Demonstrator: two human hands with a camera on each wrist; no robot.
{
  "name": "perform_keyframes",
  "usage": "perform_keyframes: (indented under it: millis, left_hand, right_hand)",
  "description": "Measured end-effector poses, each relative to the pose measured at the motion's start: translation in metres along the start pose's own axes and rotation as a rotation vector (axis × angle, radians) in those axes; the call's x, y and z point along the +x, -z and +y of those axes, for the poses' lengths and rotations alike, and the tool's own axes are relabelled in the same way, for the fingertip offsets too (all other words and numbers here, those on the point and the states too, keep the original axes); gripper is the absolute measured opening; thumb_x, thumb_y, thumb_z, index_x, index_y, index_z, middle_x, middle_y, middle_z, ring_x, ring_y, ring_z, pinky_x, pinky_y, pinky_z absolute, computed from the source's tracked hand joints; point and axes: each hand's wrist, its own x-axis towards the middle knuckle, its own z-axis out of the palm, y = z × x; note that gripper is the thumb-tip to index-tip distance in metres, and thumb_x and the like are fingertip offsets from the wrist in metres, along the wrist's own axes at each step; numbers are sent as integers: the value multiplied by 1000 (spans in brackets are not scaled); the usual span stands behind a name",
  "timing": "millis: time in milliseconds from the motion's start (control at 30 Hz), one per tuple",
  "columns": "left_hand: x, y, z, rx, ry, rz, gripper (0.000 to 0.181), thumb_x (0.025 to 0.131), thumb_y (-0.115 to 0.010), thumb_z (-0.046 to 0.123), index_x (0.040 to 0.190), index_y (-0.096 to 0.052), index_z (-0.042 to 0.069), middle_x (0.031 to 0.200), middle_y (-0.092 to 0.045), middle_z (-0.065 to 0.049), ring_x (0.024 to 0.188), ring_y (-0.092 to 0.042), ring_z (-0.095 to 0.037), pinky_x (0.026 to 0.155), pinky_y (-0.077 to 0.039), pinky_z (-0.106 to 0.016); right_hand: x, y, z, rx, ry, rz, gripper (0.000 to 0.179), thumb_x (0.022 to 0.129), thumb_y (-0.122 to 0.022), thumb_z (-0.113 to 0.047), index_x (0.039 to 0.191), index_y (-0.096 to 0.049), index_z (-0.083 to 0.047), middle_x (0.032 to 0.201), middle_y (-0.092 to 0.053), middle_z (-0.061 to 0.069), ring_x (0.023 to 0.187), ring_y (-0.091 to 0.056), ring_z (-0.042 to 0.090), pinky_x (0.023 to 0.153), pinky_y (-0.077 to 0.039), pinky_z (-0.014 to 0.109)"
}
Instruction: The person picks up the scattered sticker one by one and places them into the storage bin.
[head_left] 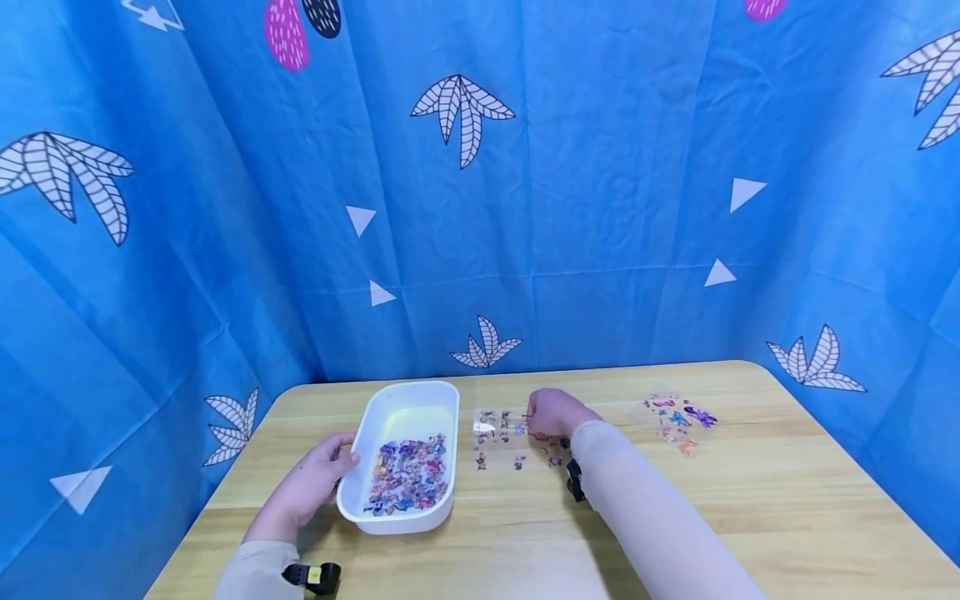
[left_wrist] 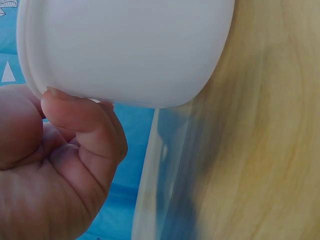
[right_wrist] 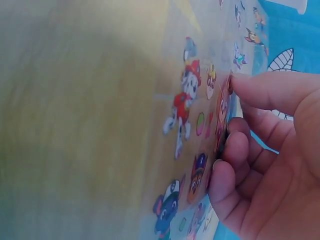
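My left hand (head_left: 318, 473) grips the left side of a white plastic tub (head_left: 405, 524), the thumb over its rim. In the left wrist view curled fingers (left_wrist: 82, 112) lie against the tub's edge. Many small colourful cut-out pieces (head_left: 408, 475) lie on its floor. My right hand (head_left: 557, 412) is over a clear sticker sheet (head_left: 498, 461) with cartoon dogs. In the right wrist view the thumb (right_wrist: 270, 91) and curled fingers pinch at a small sticker (right_wrist: 230, 86) low on the sheet's surface; the hand partly covers it. A red-hatted dog sticker (right_wrist: 184, 97) lies beside the fingertips.
Another clear sheet with purple, blue and orange stickers (head_left: 678, 418) lies on the right of the wooden table (head_left: 772, 500). A blue patterned curtain (head_left: 600, 208) hangs behind the table and along both sides.
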Motion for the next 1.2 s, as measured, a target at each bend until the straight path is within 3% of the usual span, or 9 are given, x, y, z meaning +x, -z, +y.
perform_keyframes:
  millis: [167, 367, 500, 667, 867, 1200]
  left_hand:
    - [-1, 0, 0, -1, 3, 6, 48, 108, -49, 23, 149, -40, 2, 121, -60, -17, 98, -65, -26, 77, -56, -42]
    - [0, -1, 0, -9, 11, -1, 46, 108, -49, 23, 149, -40, 3, 119, -60, -17, 97, -65, -26, 77, -56, -42]
    - [0, -1, 0, -11, 10, -3, 47, 108, -48, 23, 150, -39, 3, 120, -60, -18, 98, -65, -26, 78, -57, -42]
    - [-1, 0, 0, -16, 1, -13, 49, 108, -48, 23, 151, -37, 2, 121, -60, -18, 99, -66, -27, 78, -57, -43]
    - [-2, 1, 1, -21, 15, -6, 48, 108, -48, 22, 151, -38, 3, 121, -60, -18, 99, -66, -27, 78, -57, -42]
    - [-1, 0, 0, -5, 14, -2, 47, 109, -47, 23, 151, -38, 3, 122, -60, -17, 99, -65, -25, 78, -56, -41]
  right_hand:
    - [-1, 0, 0, 19, 8, -5, 12, 90, -61, -5, 82, -56, -11, 76, -56, 5, 63, -50, 19, 61, -44, 34]
    - [-1, 1, 4, 49, 6, 14, 12, 89, -62, -1, 85, -56, -11, 81, -56, 6, 71, -52, 22, 62, -45, 36]
    - [1, 3, 7, 30, 26, 27, 4, 94, -62, -7, 93, -65, -11, 87, -61, 4, 77, -57, 22, 72, -49, 40]
    - [-1, 7, 9, 59, 39, 51, 19, 103, -51, -14, 102, -70, -9, 86, -65, 2, 80, -59, 20, 85, -51, 45]
    - [-7, 9, 7, 173, 13, 95, 20, 104, -47, -13, 107, -67, -8, 76, -65, 8, 69, -59, 21, 70, -51, 39]
    - [-16, 8, 7, 397, 13, 198, 20, 106, -50, -17, 112, -65, -6, 82, -67, 11, 66, -61, 26, 56, -48, 33]
